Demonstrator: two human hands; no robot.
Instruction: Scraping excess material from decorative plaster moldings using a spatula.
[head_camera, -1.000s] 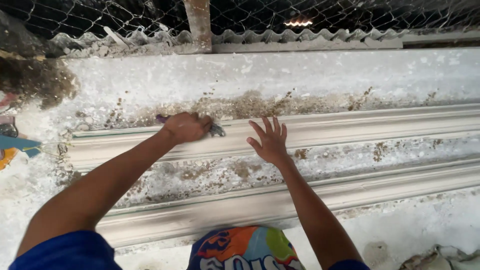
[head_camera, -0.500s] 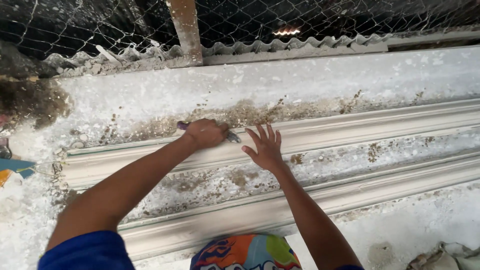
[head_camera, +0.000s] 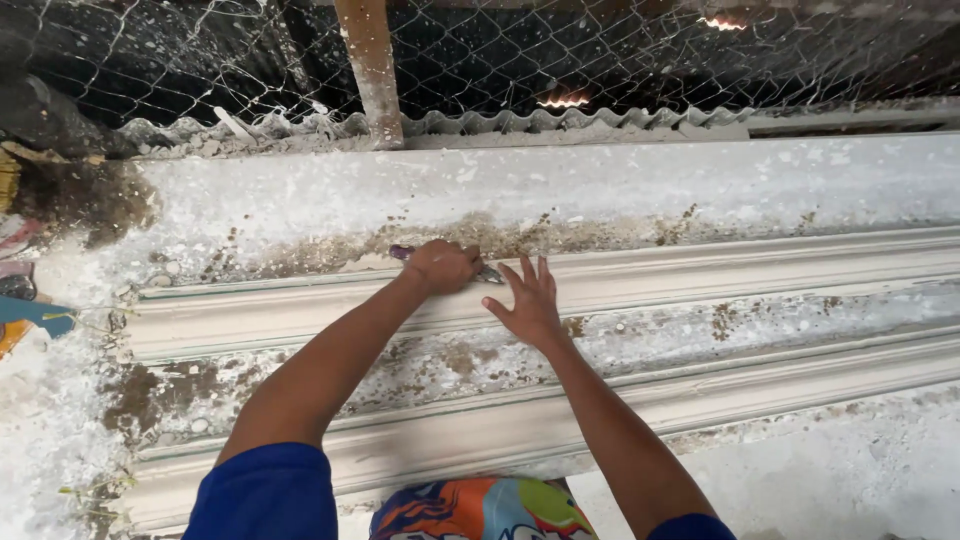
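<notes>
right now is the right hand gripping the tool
No, the right hand lies open, fingers spread on the moulding; the left hand grips the tool.

Whites, rust-browns and one bright patch

The moulding (head_camera: 700, 270) is chalky off-white, blotched brown along its upper edge from 10 to 2 o'clock; the tool (head_camera: 405, 252) in the left hand (head_camera: 443, 265) shows a purple handle. Sleeves (head_camera: 265, 495) at 7 o'clock are royal blue, the cloth (head_camera: 480, 510) at 6 o'clock is patterned orange, green and blue, and the mesh (head_camera: 600, 50) at 12 o'clock is grey wire diamonds on black.
</notes>
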